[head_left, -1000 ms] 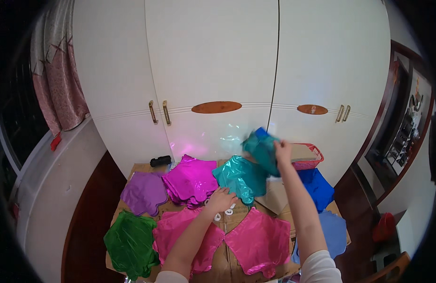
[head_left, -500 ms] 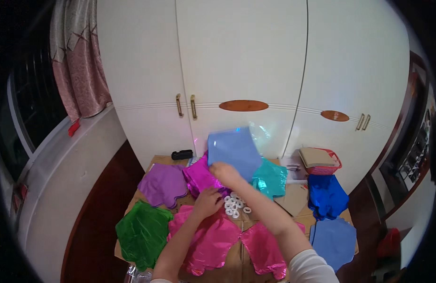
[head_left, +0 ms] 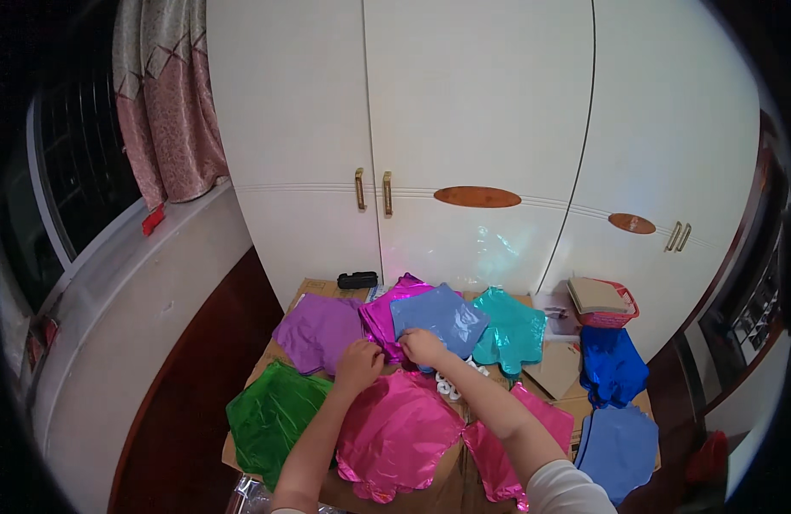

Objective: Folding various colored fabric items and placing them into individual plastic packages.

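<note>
My right hand (head_left: 423, 347) pinches the near left edge of a pale blue flat foil balloon (head_left: 442, 315), which lies tilted over the magenta foil balloons (head_left: 383, 310). Beside it, my left hand (head_left: 360, 363) has its fingers curled in at the tail of the magenta pile; what they hold is too small to tell. Small white rings (head_left: 447, 387) lie partly hidden under my right forearm. Bright pink foil balloons (head_left: 399, 433) spread out between my forearms, with a second pink pile (head_left: 489, 458) to the right.
Purple (head_left: 320, 332) and green balloons (head_left: 275, 420) lie left, teal balloons (head_left: 509, 328) behind right. Deep blue (head_left: 614, 364) and pale blue piles (head_left: 620, 450) are far right. A red basket (head_left: 618, 317), black case (head_left: 358, 280) and white wardrobe (head_left: 472, 103) stand behind the cardboard (head_left: 442, 493).
My right hand has brought the pale blue balloon down from upright against the wardrobe onto the magenta pile. Both hands are now closer together. The whole view has shifted slightly.
</note>
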The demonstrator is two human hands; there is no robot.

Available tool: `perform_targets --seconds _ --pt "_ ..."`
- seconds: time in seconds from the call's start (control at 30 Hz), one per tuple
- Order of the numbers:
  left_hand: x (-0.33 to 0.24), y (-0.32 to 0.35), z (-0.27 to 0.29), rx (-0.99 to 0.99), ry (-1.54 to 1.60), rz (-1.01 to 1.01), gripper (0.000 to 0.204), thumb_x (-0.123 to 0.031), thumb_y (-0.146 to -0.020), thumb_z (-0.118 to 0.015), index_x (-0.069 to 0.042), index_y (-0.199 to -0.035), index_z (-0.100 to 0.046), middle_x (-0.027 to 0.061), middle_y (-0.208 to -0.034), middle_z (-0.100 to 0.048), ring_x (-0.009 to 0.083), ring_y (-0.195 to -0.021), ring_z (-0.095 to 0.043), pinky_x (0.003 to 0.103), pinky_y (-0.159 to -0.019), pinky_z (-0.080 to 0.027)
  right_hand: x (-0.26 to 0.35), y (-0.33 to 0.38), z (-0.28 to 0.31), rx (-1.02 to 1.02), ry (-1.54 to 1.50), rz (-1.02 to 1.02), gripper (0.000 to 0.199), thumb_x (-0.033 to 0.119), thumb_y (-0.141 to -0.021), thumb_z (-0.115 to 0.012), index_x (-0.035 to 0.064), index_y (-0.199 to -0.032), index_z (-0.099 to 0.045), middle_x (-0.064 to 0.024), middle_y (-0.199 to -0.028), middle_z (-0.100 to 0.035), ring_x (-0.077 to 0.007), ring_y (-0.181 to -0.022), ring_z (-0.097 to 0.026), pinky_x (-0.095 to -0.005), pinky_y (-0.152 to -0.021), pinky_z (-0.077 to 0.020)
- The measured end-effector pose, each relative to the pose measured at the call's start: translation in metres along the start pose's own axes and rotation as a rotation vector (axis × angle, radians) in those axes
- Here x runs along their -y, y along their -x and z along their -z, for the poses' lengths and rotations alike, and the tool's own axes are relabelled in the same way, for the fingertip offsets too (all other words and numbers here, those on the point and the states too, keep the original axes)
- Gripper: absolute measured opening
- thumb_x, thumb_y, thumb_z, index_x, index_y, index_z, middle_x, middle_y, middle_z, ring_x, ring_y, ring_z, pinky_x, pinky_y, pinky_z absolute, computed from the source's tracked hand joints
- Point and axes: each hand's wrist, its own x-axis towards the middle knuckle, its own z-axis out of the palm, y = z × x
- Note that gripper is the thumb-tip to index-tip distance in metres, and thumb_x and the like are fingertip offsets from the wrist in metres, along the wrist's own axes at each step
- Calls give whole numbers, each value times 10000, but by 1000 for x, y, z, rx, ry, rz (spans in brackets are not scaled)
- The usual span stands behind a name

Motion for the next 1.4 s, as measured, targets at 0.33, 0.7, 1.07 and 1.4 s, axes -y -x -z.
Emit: perform_targets --seconds 0.33,0.7,1.07,1.4 --pt "12 -16 -43 -20 -68 -175 301 -164 -729 -606 -37 -1001 -590 138 -917 -612 316 -862 -593 422 -790 -464 -8 -6 16 -24 -437 -359 269 290 -636 -808 65 -739 -702 -100 -638 -641 -205 -556 -591 -330 -567 -464" --pt "-1 -23 -35 137 -328 -210 223 -243 -772 -591 -90 -928 -640 52 -956 -596 221 -934 -569 394 -808 -411 -12 -7 14 -38 -543 -433 284 276 -633 -835 50 -697 -676 -64 -586 -602 -126 -554 -548 -309 -542 -443" --pt "25 -14 -59 350 -280 -190 381 -337 -855 -525 -34 -1081 -571 200 -1264 -530 320 -1187 -499 465 -1035 -328 -114 -5 85 -802 -935 -814 150 155 -786 -698 43 -881 -673 -24 -753 -641 -108 -664 -555 -283 -604 -454" --pt "22 -13 -50 408 -232 -93 445 -385 -881 -475 -35 -1150 -536 187 -1320 -487 309 -1258 -435 499 -1049 -297 -16 -2 254 -976 -157 -391 190 58 -829 -569 69 -1017 -548 -204 -841 -641 -334 -741 -633 -384 -642 -476"
